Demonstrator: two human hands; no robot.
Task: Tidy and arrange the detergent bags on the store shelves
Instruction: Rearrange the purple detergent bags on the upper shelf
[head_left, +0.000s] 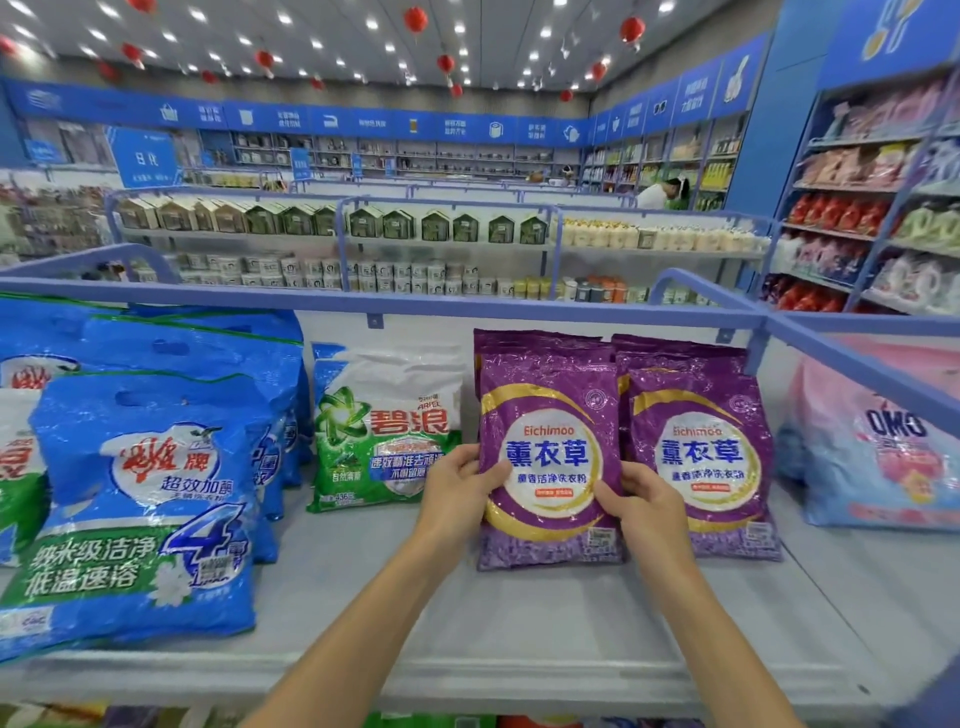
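A purple lavender detergent bag stands upright on the grey shelf, at the front of its row. My left hand grips its left edge and my right hand grips its right edge. A second row of purple bags stands touching it on the right. To the left stands a green and white detergent bag, then a row of large blue bags reaching further forward.
A pink and blue bag sits at the far right behind a blue rail. A blue bar runs along the shelf's back. Other aisles and a person are far behind.
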